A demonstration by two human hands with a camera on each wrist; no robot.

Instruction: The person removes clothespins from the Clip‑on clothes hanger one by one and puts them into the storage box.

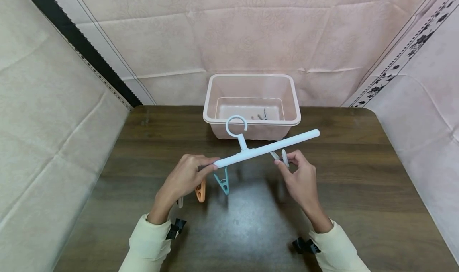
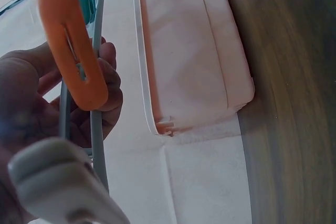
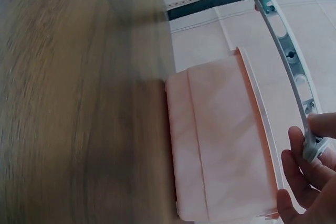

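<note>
A pale blue hanger with a round hook is held up over the table, its right end tilted higher. My left hand grips the bar near its left end. Below the bar hang a teal clothespin and an orange clothespin; a light grey clothespin is mostly hidden behind the left wrist. In the left wrist view the orange clothespin sits across the bar. My right hand pinches another light grey clothespin right at the bar's underside, toward the right end.
Behind the hanger a pale pink bin stands at the table's far edge, with a few small clothespins inside. The brown wooden table lies beneath both hands. Light patterned cloth hangs behind and on both sides.
</note>
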